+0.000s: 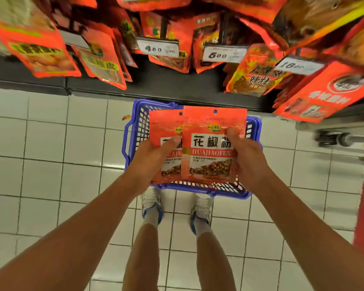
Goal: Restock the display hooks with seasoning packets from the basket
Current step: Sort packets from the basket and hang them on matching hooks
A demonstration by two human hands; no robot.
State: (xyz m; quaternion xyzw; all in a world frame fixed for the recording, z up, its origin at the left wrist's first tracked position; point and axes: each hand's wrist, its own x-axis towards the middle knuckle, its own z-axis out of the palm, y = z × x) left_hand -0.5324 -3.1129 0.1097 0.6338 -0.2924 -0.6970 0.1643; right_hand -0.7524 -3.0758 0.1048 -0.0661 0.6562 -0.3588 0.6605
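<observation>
Overlapping — two red packets (210, 143)

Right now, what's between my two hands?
In the head view, two red seasoning packets overlap between the left hand and right hand, each gripping a side, above the blue basket.

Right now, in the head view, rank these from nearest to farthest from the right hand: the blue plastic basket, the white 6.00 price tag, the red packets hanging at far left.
1. Blue plastic basket: directly beneath the right hand, on the floor.
2. White 6.00 price tag: above, on the display.
3. Red packets hanging at far left: upper left, farthest.
</observation>
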